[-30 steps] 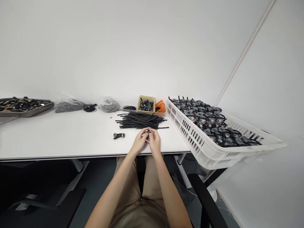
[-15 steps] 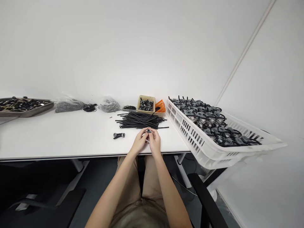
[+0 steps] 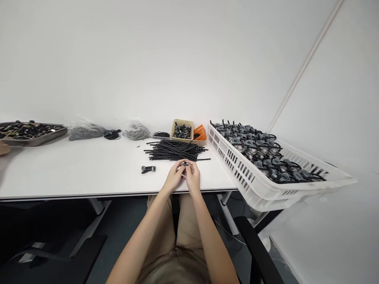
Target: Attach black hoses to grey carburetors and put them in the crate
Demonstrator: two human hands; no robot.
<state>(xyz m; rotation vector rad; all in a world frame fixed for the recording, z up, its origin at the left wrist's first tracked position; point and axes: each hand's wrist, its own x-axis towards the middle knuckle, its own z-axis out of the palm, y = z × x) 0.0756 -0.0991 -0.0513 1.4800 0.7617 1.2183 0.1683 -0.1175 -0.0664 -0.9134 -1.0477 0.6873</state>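
Observation:
My left hand (image 3: 174,174) and my right hand (image 3: 193,174) meet near the table's front edge, fingers closed together around a small dark-and-silver fitting (image 3: 185,163). Most of the fitting is hidden by the fingertips. Just beyond them lies a pile of black rubber tubes (image 3: 174,150). To the left on the tabletop rest black pieces with grey round ends (image 3: 148,169). Behind the tubes, a cream bin (image 3: 172,128) holds several similar dark and grey fittings.
A white slatted crate (image 3: 245,173) full of grey parts with black loops stands at the right. An orange basket (image 3: 200,133), plastic bags (image 3: 86,131) and a metal tray (image 3: 38,141) line the back. Another person's hand (image 3: 4,148) shows at the left edge.
My hands stay in nearly the same place, still holding the fitting. Another person's blurred hand has come into view at the far left, by the metal tray.

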